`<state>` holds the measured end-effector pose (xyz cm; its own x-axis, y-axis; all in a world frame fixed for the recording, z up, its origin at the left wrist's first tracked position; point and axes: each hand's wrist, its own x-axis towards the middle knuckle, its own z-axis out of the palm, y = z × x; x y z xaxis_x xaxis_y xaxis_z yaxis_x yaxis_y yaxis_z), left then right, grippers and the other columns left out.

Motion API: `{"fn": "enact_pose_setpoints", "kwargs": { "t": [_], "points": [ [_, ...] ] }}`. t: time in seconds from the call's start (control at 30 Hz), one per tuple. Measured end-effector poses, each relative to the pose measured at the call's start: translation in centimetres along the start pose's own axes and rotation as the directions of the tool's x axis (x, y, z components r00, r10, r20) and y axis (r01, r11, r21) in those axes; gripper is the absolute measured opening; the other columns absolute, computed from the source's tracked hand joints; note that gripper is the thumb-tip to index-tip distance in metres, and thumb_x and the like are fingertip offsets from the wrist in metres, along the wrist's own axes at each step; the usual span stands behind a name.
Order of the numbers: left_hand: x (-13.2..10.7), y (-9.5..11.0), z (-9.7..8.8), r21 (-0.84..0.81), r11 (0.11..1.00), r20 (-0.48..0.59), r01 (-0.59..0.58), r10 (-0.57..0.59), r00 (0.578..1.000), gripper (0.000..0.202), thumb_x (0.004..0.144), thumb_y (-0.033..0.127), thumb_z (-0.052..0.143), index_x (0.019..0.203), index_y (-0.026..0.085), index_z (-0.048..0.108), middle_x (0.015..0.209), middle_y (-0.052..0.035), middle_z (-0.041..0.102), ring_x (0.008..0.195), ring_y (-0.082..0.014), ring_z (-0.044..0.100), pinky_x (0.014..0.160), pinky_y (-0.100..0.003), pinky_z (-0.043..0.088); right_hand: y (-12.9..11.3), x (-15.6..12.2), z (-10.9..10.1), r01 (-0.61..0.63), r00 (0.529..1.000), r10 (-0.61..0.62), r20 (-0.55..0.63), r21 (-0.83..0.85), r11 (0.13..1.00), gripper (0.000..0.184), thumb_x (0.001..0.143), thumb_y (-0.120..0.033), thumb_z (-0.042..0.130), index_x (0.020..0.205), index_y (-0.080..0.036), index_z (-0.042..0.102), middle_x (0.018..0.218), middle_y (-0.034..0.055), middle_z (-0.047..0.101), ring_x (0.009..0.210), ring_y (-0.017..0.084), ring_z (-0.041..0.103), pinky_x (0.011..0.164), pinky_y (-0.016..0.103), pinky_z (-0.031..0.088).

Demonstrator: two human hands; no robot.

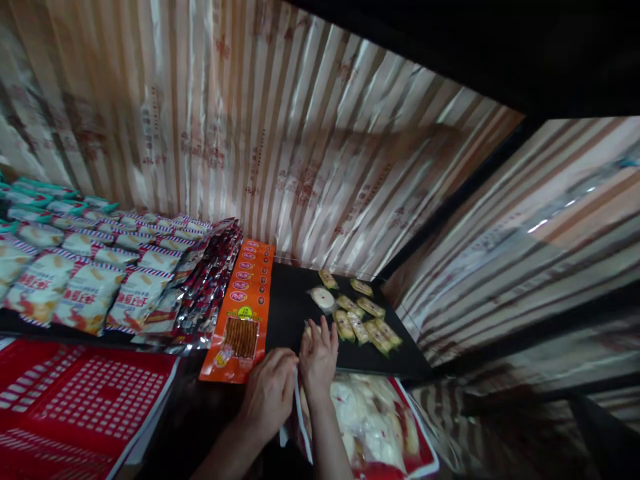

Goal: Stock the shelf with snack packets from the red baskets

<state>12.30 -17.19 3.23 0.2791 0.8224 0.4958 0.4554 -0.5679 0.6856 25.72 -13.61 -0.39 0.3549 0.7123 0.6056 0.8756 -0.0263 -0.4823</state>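
My right hand reaches over the black shelf, its fingers stretched out and lying low on the surface. A small pale piece shows at its fingertips, mostly hidden by the hand. Beyond the fingers lies a round white pastry in clear wrapping. Several yellow wrapped snacks are spread to its right. My left hand is closed, with fingers curled, beside the red basket's upper left corner; what it holds, if anything, is hidden. White wrapped pastries fill the basket below the shelf edge.
A long orange snack packet lies left of the hands. Rows of white snack bags and dark red packets stand further left. A red perforated basket is at lower left. Striped plastic sheeting hangs behind; a dark frame bar slants at right.
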Motion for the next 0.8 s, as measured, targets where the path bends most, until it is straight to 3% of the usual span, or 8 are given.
{"fn": "enact_pose_setpoints", "kwargs": {
  "t": [0.13, 0.27, 0.57, 0.8],
  "points": [
    [-1.5, 2.7, -0.2, -0.080, 0.996, 0.101, 0.030, -0.022, 0.995, 0.033, 0.084, 0.010, 0.035, 0.095, 0.021, 0.064, 0.101, -0.0051, 0.064, 0.095, -0.0149, 0.061, 0.086, -0.029, 0.051, 2.4, -2.3, -1.6, 0.072, 0.980, -0.054, 0.192, -0.089, 0.993, 0.038, 0.080, -0.026, 0.046, 0.114, -0.016, 0.062, 0.119, 0.0118, 0.061, 0.121, 0.029, 0.044, 0.098, 0.051, 0.035],
    [-2.8, 3.8, 0.0, -0.119, 0.984, 0.106, 0.133, -0.121, 0.987, 0.033, 0.083, 0.009, 0.036, 0.093, 0.021, 0.065, 0.103, -0.0049, 0.063, 0.095, -0.0145, 0.061, 0.086, -0.029, 0.050, 3.0, -3.9, -2.7, 0.111, 0.947, -0.068, 0.316, -0.123, 0.986, 0.055, 0.071, -0.011, 0.045, 0.124, -0.021, 0.055, 0.130, 0.0070, 0.054, 0.125, 0.030, 0.039, 0.094, 0.046, 0.038],
    [-5.1, 4.2, -0.4, -0.167, 0.961, 0.082, 0.220, -0.208, 0.975, 0.031, 0.082, 0.008, 0.036, 0.086, 0.019, 0.065, 0.098, -0.0053, 0.063, 0.094, -0.0147, 0.061, 0.086, -0.029, 0.048, 2.1, -2.4, -4.9, 0.267, 0.909, -0.174, 0.380, -0.208, 0.941, 0.051, 0.073, -0.005, 0.044, 0.117, -0.023, 0.060, 0.108, 0.0075, 0.062, 0.096, 0.023, 0.051, 0.081, 0.033, 0.043],
    [-5.1, 4.3, 0.0, -0.146, 0.942, 0.170, 0.303, -0.278, 0.946, 0.030, 0.081, 0.008, 0.037, 0.086, 0.018, 0.065, 0.097, -0.0059, 0.063, 0.092, -0.0157, 0.060, 0.085, -0.029, 0.047, 2.4, -2.1, -5.5, 0.362, 0.854, -0.232, 0.466, -0.212, 0.908, 0.041, 0.083, -0.009, 0.040, 0.117, -0.022, 0.060, 0.108, 0.0071, 0.061, 0.095, 0.022, 0.049, 0.085, 0.030, 0.040]
  ]
}}
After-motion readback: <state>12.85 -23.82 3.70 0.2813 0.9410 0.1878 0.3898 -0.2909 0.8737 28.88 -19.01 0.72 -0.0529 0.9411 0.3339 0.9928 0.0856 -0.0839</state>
